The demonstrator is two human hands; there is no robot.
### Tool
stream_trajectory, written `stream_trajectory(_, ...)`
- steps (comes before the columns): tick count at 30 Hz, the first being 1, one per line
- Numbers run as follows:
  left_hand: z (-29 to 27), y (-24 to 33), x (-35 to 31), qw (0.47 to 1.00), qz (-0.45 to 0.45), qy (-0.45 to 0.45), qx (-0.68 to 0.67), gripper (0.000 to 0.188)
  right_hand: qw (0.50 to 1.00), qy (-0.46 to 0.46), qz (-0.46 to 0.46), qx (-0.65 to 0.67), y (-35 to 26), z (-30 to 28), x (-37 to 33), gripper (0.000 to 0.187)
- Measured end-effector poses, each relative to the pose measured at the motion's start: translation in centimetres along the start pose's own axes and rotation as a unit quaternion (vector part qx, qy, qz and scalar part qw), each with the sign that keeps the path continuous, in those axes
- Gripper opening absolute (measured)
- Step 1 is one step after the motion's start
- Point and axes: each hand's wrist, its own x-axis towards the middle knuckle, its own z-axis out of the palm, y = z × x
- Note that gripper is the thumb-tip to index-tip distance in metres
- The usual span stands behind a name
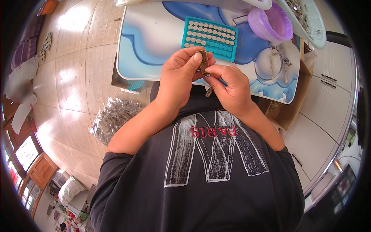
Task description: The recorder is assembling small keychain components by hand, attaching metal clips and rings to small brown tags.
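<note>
My left hand (177, 73) grips a small brown rectangular card (203, 63), its thumb pressed flat on the card's face. At the card's lower end my right hand (231, 87) closes in a pinch, thumb against forefinger. A small shiny dangling piece (208, 92) shows just under those fingertips; what exactly they grip is too small to make out. Just beyond both hands lies a teal tray (188, 22) with rows of round pale discs in its cups, several cups in the near right part holding none.
The blue-and-white patterned table (148, 23) carries a purple basket (270, 29) at far right, beside a mint-green basket (315, 23) of small metallic pieces. Small clear packets (276, 63) lie on the right side. A heap of clear bags (116, 118) sits at left; a cardboard box (295, 102) stands under the right edge.
</note>
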Motion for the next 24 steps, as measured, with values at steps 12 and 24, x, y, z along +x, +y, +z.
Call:
stream_trajectory(12,-0.9,-0.2,0.4,0.999,-0.031,0.008,0.001,0.024,0.991,-0.038,-0.099,-0.085,0.3,0.0,1.0,0.021)
stream_trajectory(24,-1.5,-0.6,0.0,0.999,-0.044,-0.014,0.018,0.029,0.998,0.028,-0.023,-0.05,0.4,0.3,2.0,0.01)
